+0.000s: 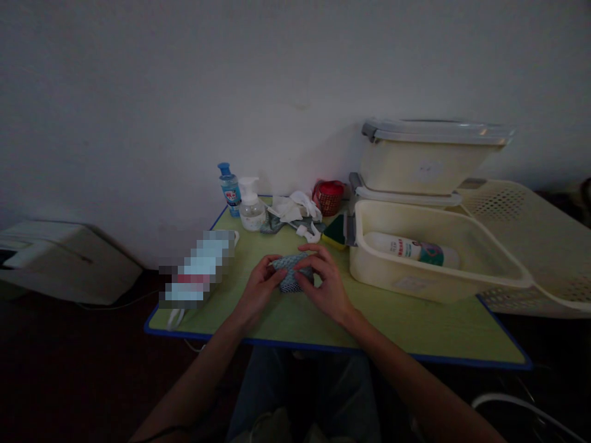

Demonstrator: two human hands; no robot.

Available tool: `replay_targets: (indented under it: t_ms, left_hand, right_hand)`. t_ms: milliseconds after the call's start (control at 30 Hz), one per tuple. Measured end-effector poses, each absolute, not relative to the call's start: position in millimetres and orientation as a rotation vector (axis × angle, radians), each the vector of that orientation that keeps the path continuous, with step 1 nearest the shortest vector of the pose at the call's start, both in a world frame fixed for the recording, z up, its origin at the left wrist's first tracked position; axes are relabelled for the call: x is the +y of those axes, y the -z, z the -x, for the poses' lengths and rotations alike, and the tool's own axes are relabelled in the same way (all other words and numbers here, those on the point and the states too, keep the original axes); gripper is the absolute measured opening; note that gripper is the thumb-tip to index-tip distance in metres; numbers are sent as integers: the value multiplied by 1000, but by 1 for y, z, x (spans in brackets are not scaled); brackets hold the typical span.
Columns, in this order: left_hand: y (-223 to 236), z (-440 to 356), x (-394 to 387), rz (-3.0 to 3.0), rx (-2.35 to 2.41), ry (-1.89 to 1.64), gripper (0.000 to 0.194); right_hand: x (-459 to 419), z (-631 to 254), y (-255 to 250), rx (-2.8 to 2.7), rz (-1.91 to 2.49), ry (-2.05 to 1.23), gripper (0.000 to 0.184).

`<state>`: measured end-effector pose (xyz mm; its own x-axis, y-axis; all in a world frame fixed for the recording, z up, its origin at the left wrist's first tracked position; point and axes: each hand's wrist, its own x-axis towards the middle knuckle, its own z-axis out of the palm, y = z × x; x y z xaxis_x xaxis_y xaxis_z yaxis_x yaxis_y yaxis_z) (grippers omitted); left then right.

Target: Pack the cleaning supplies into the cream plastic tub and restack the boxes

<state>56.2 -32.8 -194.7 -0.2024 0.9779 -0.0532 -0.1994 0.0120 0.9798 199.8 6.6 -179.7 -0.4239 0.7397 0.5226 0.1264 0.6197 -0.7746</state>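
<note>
Above the middle of the table, both hands hold a small blue-grey thing with a woven-looking pattern; whether it is a little basket or folded cloth I cannot make out. My left hand grips its left side, thumb in front and fingers behind. On the opposite side my right hand presses thumb and fingers against it, the index finger raised along the top edge. Just beyond lie crumpled white and grey cloths and a white spray nozzle.
A blue bottle and a clear pump bottle stand at the back left. A red woven basket and a green-yellow sponge sit near a cream bin with a white bottle inside. Lidded boxes are stacked behind.
</note>
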Motion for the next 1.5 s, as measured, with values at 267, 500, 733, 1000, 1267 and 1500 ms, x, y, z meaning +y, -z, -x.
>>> replay_targets:
  t_ms: [267,500,733,1000,1267,1500]
  left_hand:
    - [126,-79,-19,-1130,1067,-1457,42]
    - [88,-119,23,-1384,922,-1359,29]
    - [88,-156,70,-1701,1055,-1075,23]
    - [91,-185,98,-2141,1102,-618,26]
    - [92,-211,104,-2328,1219,120,23]
    - [110,-226,104,-2295,1246,265,27]
  right_hand:
    - [11,-240,96,-2016,680,-784,15]
    - [50,-294,49,-2147,732,-703,26]
    - [87,-352,62,-2229,861,-764,21]
    - [91,-419,75,-2618,1177,-509,9]
    - [72,-436,76,-2765,1305,-477,15]
    - [71,-433,76,-2841,1313,-442,16]
